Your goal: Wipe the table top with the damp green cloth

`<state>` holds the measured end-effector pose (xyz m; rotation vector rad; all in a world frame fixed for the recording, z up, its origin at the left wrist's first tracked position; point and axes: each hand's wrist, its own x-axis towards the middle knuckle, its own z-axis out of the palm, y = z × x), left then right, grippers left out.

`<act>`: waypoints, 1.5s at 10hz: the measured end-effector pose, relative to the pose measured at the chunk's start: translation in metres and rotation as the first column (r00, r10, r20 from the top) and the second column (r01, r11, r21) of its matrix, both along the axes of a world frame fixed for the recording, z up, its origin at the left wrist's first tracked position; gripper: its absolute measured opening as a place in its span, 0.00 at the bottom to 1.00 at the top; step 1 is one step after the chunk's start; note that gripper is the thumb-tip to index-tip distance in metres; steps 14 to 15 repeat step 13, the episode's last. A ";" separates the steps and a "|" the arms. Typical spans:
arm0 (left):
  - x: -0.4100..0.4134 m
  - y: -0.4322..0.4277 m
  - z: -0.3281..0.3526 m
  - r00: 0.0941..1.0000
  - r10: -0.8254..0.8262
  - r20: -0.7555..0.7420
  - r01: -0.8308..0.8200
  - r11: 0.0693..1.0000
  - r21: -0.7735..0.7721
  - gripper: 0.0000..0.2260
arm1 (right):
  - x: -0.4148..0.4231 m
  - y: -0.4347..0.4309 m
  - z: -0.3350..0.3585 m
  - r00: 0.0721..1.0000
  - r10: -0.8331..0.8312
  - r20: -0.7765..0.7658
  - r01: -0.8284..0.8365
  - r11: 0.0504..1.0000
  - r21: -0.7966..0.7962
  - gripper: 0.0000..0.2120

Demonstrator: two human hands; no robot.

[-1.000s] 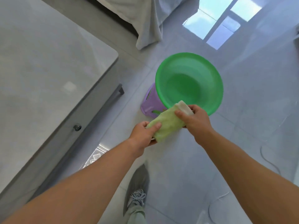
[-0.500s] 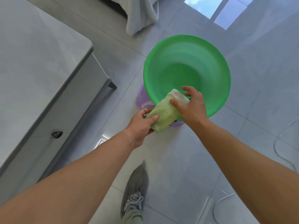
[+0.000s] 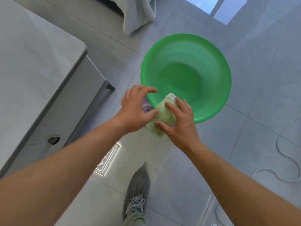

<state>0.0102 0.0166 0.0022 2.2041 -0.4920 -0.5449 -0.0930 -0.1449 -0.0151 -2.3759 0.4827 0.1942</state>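
We see a green basin (image 3: 162, 62) sitting on a purple stool (image 3: 146, 107), of which only a sliver shows under the rim's near left edge. Below, a grey laced shoe (image 3: 137, 190) stands on the pale grey floor tiles (image 3: 252, 144). A white cable (image 3: 276, 142) snakes across the floor at right. Grey fabric (image 3: 138, 13) hangs down at the top, a window's reflection (image 3: 228, 12) lies to its right, and a bright patterned glint (image 3: 108, 160) shows near the shoe

Grey tiled floor (image 3: 260, 79) bears a purple stool (image 3: 145, 106), a white cable (image 3: 276, 144) and the table (image 3: 32, 62).
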 end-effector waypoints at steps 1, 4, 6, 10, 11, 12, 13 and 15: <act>0.025 -0.002 0.002 0.916 -0.387 0.105 0.375 0.920 0.114 0.30 | -0.001 -0.003 -0.004 1.000 0.009 0.021 -0.009 1.000 -0.008 0.39; 0.046 -0.009 -0.013 0.758 -0.634 0.151 0.536 0.738 0.409 0.32 | -0.004 -0.013 -0.012 0.999 0.053 -0.004 -0.053 0.995 -0.085 0.37; 0.044 -0.014 -0.015 0.754 -0.640 0.148 0.537 0.731 0.421 0.30 | -0.003 -0.009 -0.015 0.999 0.018 0.047 -0.014 0.996 -0.090 0.31; 0.040 -0.017 -0.019 0.772 -0.616 0.156 0.515 0.750 0.415 0.26 | 0.001 -0.003 -0.013 0.999 0.009 0.044 -0.003 0.991 -0.133 0.28; 0.040 -0.014 -0.013 0.784 -0.607 0.133 0.522 0.760 0.387 0.34 | 0.000 -0.008 -0.005 1.000 0.015 -0.004 -0.015 0.996 -0.091 0.34; 0.040 -0.011 -0.008 0.826 -0.544 0.147 0.486 0.820 0.302 0.35 | -0.004 -0.015 0.002 0.999 -0.022 0.047 0.025 0.998 -0.055 0.34; 0.040 -0.010 -0.003 0.860 -0.490 0.142 0.447 0.859 0.250 0.33 | -0.006 -0.018 0.011 0.995 -0.095 0.041 0.094 0.995 0.011 0.29; 0.040 -0.010 -0.003 0.860 -0.490 0.142 0.447 0.859 0.250 0.33 | -0.006 -0.018 0.011 0.995 -0.095 0.041 0.094 0.995 0.011 0.29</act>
